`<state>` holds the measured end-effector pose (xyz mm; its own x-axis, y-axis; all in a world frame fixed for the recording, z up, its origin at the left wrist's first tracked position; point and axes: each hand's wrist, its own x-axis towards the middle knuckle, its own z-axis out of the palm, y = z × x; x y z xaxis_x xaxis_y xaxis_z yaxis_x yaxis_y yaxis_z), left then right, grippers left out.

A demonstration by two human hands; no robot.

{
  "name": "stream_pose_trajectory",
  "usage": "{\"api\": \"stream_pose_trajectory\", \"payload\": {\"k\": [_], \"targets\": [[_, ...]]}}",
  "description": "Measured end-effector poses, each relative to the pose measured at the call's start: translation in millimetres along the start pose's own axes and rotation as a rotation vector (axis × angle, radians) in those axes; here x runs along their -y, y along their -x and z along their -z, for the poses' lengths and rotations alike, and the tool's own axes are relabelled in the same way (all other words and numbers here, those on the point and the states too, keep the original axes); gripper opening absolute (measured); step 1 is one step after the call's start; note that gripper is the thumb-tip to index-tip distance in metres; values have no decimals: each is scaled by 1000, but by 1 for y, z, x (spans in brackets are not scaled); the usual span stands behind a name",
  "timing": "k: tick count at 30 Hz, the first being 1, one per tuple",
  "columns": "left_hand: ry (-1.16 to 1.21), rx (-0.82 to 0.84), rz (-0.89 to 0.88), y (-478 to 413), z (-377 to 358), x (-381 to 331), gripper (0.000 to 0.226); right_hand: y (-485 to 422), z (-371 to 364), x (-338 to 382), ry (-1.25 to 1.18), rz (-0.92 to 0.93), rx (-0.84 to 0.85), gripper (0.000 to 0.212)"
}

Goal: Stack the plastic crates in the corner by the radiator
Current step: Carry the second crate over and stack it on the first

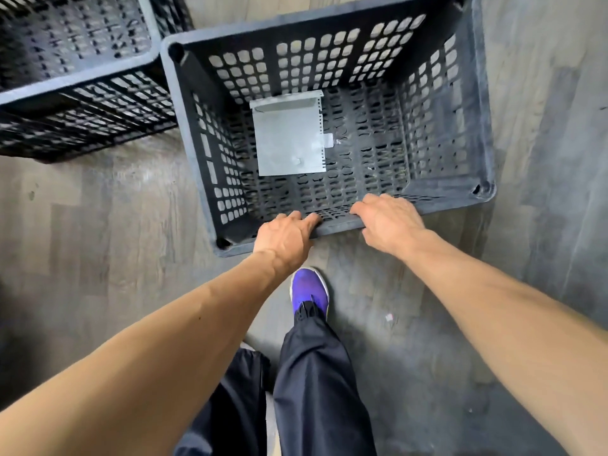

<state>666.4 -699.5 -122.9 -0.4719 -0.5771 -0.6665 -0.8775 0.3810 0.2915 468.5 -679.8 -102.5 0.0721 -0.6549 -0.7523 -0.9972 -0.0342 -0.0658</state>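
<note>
A dark grey perforated plastic crate [483,103] stands open-topped on the floor in front of me. My left hand [284,236] and my right hand [390,222] both grip its near rim, fingers curled over the edge. A flat grey metal plate [288,136] lies on the crate's bottom. A second black crate [79,77] sits at the upper left, its corner close to the first crate's far left corner.
Grey wood-pattern floor [98,241] spreads on all sides. My foot in a purple shoe [309,291] stands just behind the held crate. A small white scrap [389,317] lies on the floor to the right of the shoe.
</note>
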Motion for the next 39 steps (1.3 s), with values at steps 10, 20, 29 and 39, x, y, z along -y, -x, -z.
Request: {"api": "stream_pose_trajectory", "payload": {"k": [10,20,29,39], "targets": [[5,-110,74,2,4,-2,38,-1,9,0,19,75,-66,24],[-78,-161,65,30,43,-14,31,29,45,0,10,91,-94,34],[-173,-113,7,90,91,-27,19,101,81,12,-58,104,-75,40],[-148,-130,70,202,170,-46,25,193,159,49,-6,160,-93,25]]}}
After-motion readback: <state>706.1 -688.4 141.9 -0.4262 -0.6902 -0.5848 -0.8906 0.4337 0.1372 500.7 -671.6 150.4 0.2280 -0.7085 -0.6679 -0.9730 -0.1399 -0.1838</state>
